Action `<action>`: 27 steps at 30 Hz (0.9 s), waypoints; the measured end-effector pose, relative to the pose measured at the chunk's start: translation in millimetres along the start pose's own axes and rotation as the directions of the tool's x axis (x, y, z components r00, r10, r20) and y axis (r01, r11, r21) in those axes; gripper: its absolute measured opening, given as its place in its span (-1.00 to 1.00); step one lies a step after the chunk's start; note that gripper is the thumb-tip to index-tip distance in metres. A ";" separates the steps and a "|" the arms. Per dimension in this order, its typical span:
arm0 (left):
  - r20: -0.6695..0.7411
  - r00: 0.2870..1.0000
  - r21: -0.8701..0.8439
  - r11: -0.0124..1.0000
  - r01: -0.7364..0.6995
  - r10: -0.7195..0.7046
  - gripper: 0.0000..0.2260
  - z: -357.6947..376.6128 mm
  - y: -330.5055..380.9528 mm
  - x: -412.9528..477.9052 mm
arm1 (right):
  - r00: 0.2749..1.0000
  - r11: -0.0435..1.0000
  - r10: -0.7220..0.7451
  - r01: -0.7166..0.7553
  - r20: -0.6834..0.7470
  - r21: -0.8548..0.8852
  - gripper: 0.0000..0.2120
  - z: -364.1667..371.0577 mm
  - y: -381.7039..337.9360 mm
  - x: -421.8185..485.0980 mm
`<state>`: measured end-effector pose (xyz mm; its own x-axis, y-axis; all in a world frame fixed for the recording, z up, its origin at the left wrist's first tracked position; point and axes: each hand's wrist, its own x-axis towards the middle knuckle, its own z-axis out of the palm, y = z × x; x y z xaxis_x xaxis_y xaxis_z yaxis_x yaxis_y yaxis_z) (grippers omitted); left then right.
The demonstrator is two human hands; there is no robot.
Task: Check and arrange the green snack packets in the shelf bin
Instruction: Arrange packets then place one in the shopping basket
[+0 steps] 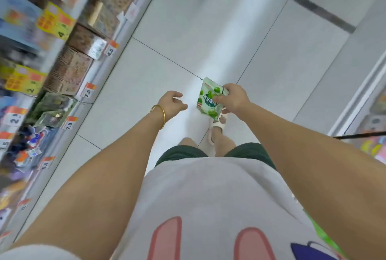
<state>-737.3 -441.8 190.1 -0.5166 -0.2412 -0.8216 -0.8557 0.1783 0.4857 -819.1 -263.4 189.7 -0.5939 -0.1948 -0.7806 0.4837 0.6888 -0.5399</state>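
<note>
Closest in, a pale shirt (208, 193) fills the bottom edge, and both bare forearms (117, 165) stretch out from it over the floor (188, 46). Along the left edge runs the shelf (99, 71), its front rail hung with price tags (88, 92); the goods on it are smeared by blur, so which bin belongs to the task I cannot tell. Next, the left hand (172, 103), a gold bangle (159, 116) on its wrist, holds nothing, fingers loosely curled and thumb apart, probably kept free to receive or straighten the packet. Just beside it to the right, not touching, the green snack packet (205, 97) hangs above the floor, printed face up towards the head, likely so it can be read. The right hand (235, 98) pinches its right edge, thumb on the face
</note>
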 end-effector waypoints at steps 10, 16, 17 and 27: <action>-0.140 0.990 -0.274 0.960 -0.066 0.029 -0.64 -64.1 164.9 108.9 | 0.995 0.996 -0.049 0.055 0.090 -0.067 -0.87 -94.8 -170.1 147.1; -0.122 0.992 -0.329 0.944 -0.027 -0.014 -0.66 -127.6 269.1 202.3 | 0.996 0.998 -0.036 0.040 0.081 -0.049 -0.88 -141.7 -285.3 239.4; -0.125 0.992 -0.328 0.944 -0.025 -0.017 -0.66 -137.9 288.5 214.7 | 0.996 0.998 -0.036 0.040 0.083 -0.052 -0.88 -150.6 -304.6 252.8; -0.128 0.992 -0.298 0.954 -0.035 -0.004 -0.64 -196.7 470.9 345.6 | 0.996 0.998 -0.060 0.058 0.073 0.037 -0.81 -258.1 -456.5 404.6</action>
<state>-1324.6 -628.9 193.6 -0.5130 -0.3622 -0.7782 -0.8067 -0.1062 0.5813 -1446.2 -476.4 201.7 -0.5734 -0.2865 -0.7676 0.4724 0.6498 -0.5954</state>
